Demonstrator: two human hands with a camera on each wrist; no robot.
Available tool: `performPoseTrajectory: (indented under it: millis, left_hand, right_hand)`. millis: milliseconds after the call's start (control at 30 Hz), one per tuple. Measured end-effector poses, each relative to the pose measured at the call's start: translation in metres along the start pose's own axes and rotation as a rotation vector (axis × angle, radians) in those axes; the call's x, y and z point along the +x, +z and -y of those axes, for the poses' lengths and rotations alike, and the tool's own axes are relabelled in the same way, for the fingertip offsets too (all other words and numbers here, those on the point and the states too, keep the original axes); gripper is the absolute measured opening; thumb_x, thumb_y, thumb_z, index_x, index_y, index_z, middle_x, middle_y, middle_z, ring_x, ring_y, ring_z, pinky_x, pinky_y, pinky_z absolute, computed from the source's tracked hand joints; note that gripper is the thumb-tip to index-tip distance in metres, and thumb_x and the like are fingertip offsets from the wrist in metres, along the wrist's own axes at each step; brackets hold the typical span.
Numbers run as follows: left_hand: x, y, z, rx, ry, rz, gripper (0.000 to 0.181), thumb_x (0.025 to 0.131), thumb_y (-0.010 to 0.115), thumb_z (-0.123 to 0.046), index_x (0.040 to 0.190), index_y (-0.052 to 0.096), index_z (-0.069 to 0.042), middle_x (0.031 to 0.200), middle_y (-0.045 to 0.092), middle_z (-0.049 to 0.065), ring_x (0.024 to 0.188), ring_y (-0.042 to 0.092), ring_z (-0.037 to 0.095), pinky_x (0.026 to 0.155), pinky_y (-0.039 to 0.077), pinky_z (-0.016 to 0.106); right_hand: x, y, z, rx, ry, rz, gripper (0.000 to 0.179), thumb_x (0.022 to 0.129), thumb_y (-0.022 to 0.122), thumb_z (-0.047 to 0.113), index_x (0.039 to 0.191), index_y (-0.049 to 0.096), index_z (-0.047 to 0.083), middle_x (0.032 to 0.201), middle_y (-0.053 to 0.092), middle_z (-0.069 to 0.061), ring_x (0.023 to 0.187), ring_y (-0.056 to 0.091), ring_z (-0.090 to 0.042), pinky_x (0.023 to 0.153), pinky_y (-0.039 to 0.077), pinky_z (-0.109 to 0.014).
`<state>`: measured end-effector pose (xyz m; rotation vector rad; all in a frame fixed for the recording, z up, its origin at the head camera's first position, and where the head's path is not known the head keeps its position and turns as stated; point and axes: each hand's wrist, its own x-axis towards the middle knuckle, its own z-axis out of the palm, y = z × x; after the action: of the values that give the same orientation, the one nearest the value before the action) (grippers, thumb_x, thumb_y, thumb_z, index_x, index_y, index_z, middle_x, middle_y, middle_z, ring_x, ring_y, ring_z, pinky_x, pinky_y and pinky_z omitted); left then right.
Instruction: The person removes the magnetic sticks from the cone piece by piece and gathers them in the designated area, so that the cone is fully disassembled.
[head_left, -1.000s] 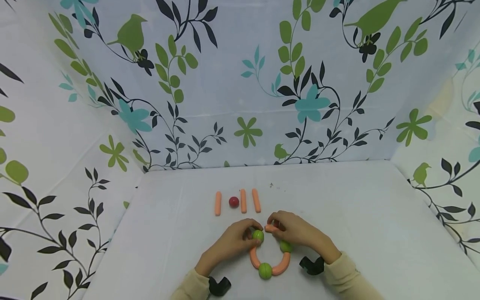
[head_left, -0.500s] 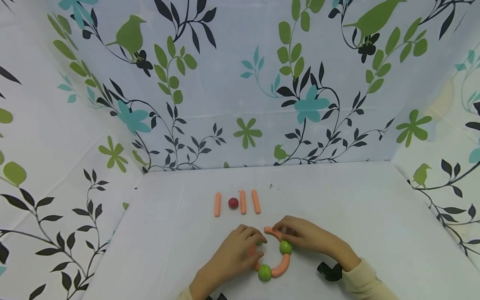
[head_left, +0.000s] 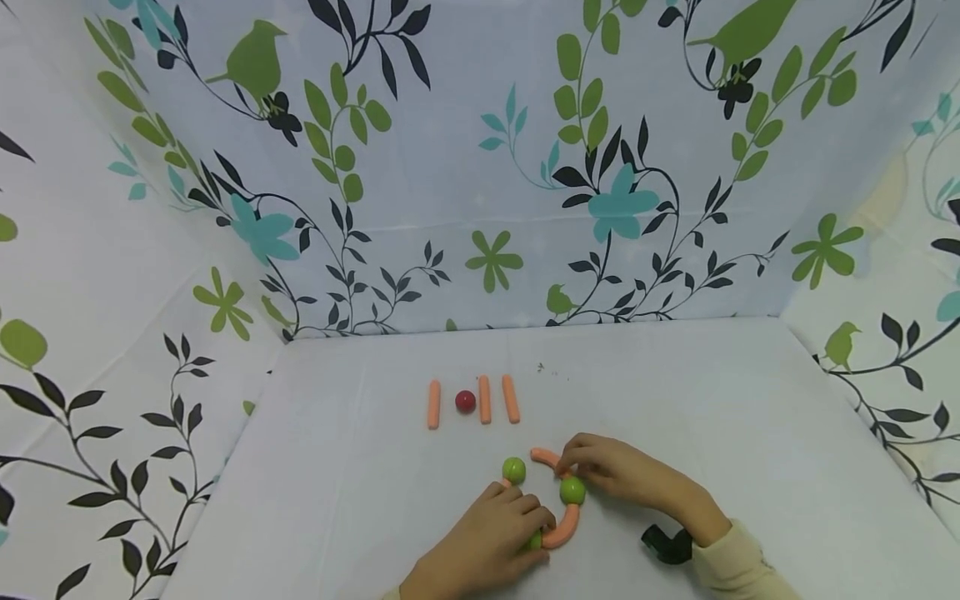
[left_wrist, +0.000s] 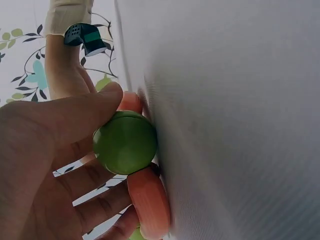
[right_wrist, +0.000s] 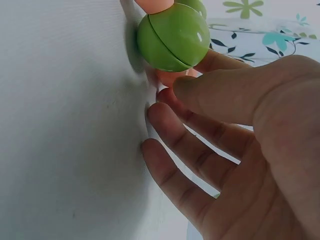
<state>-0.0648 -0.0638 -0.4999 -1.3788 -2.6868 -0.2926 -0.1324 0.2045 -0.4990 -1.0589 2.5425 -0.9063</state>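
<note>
Green balls and curved orange sticks form a ring with a gap at its top. My left hand [head_left: 491, 537] holds the bottom green ball [left_wrist: 125, 142], thumb on top and fingers behind it; the hand mostly hides this ball in the head view. My right hand [head_left: 615, 469] pinches the upper right curved orange stick [head_left: 545, 456] beside the right green ball [head_left: 572, 490]. Another curved orange stick [head_left: 562, 527] joins the bottom and right balls. The upper left green ball [head_left: 513, 470] stands apart from the pinched stick's free end. The left curved stick is largely covered by my left hand.
Three straight orange sticks lie behind the ring: left [head_left: 434, 405], middle [head_left: 485, 400] and right [head_left: 511, 398]. A red ball [head_left: 465, 402] sits between the left and middle ones. Patterned cloth [head_left: 420, 167] encloses the white table [head_left: 675, 383] at the back and sides.
My left hand has left the upper left green ball and come down to the bottom one. My right hand has slid right along the curved stick, leaving its free end bare.
</note>
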Motion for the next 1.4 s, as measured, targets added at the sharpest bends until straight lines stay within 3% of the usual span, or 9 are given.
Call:
performPoseTrajectory:
  millis: [233, 533, 933, 1100, 1233, 1400]
  left_hand:
    - [0.007, -0.006, 0.002, 0.056, 0.026, -0.011, 0.023, 0.089, 0.081, -0.043, 0.107, 0.073, -0.031, 0.096, 0.068, -0.019, 0.089, 0.055, 0.000, 0.081, 0.041, 0.019]
    - [0.019, -0.006, 0.016, 0.037, 0.020, -0.054, 0.007, 0.095, 0.076, -0.029, 0.102, 0.075, -0.030, 0.098, 0.070, -0.016, 0.098, 0.062, 0.003, 0.089, 0.049, 0.026]
    - [0.046, -0.001, 0.030, -0.048, 0.027, -0.053, 0.013, 0.097, 0.074, -0.018, 0.105, 0.076, -0.028, 0.108, 0.071, -0.018, 0.116, 0.059, 0.007, 0.096, 0.051, 0.030]
    - [0.057, 0.004, 0.035, -0.018, 0.027, -0.085, 0.018, 0.096, 0.074, -0.012, 0.104, 0.074, -0.028, 0.112, 0.069, -0.015, 0.119, 0.058, 0.010, 0.095, 0.051, 0.031]
    - [0.063, 0.003, 0.031, 0.000, 0.010, -0.096, 0.028, 0.090, 0.075, -0.003, 0.106, 0.075, -0.027, 0.115, 0.070, -0.013, 0.123, 0.058, 0.012, 0.099, 0.052, 0.033]
    - [0.067, 0.000, 0.017, 0.030, -0.016, -0.081, 0.014, 0.096, 0.075, -0.023, 0.109, 0.077, -0.028, 0.119, 0.071, -0.012, 0.119, 0.059, 0.011, 0.090, 0.052, 0.028]
  right_hand:
    - [-0.011, -0.004, 0.002, -0.043, 0.052, -0.039, 0.032, 0.100, 0.063, 0.002, 0.115, 0.075, 0.027, 0.110, 0.066, 0.011, 0.100, 0.060, -0.005, 0.086, 0.054, -0.027]
    - [-0.028, -0.006, 0.004, -0.183, 0.055, -0.123, 0.023, 0.098, 0.072, 0.013, 0.111, 0.073, 0.032, 0.104, 0.062, 0.011, 0.094, 0.057, -0.005, 0.080, 0.053, -0.025]
    - [-0.047, -0.007, 0.009, -0.361, 0.085, -0.189, 0.021, 0.092, 0.080, 0.015, 0.107, 0.075, 0.028, 0.099, 0.057, 0.012, 0.087, 0.047, -0.002, 0.072, 0.047, -0.022]
    - [-0.050, -0.003, 0.010, -0.435, 0.110, -0.219, 0.020, 0.088, 0.084, 0.020, 0.102, 0.073, 0.031, 0.104, 0.060, 0.011, 0.093, 0.052, -0.007, 0.074, 0.047, -0.027]
    - [-0.048, 0.003, 0.011, -0.468, 0.098, -0.250, 0.022, 0.085, 0.086, 0.022, 0.099, 0.071, 0.031, 0.106, 0.062, 0.009, 0.094, 0.054, -0.010, 0.074, 0.045, -0.029]
    - [-0.046, 0.009, 0.013, -0.511, 0.107, -0.291, 0.023, 0.083, 0.088, 0.022, 0.098, 0.070, 0.030, 0.106, 0.065, 0.011, 0.094, 0.053, -0.010, 0.075, 0.044, -0.030]
